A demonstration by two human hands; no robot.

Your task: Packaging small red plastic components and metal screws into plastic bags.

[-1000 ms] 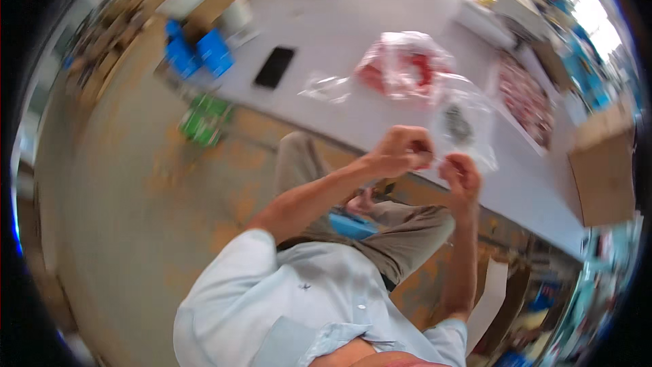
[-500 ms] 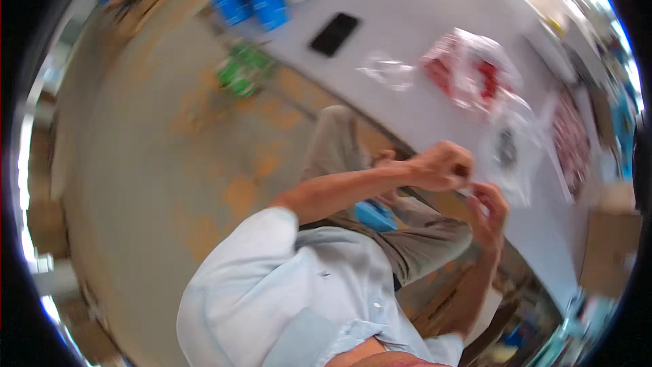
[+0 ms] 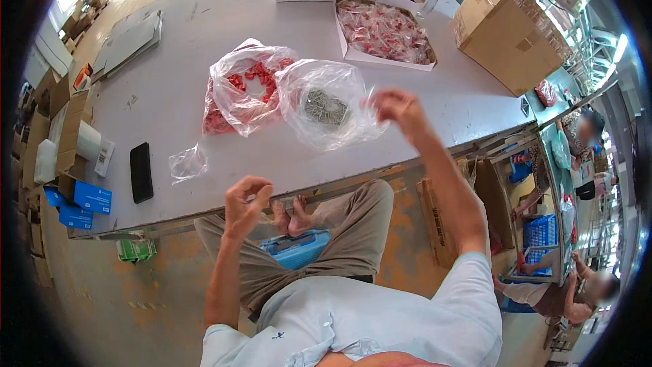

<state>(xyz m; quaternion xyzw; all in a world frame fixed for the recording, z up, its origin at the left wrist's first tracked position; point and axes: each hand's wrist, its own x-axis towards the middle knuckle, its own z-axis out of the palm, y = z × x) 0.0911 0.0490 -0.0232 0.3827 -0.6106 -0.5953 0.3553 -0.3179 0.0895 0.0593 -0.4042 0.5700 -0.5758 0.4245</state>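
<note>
Hands split, joint fingerwork broken off. Right hand (image 3: 397, 112) beside clear bag (image 3: 305, 130), fingers blurred, grip unclear. Left hand (image 3: 246, 205) near table (image 3: 190, 34) edge, fingers curled, contents unclear.

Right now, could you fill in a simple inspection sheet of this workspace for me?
Surface: flat, pale grey table.
Job's things: bag of red pieces beside bag of thin metal pieces; behind them, shallow box of packets.
Clutter: black phone, small clear bag, blue boxes at left; cardboard box at right.
Hands: left hand near the table's front edge, fingers curled; right hand blurred, beside the metal pieces; grips unclear.
Cables: nothing clearly seen.
Surroundings: other people and blue basket, off to the right.
</note>
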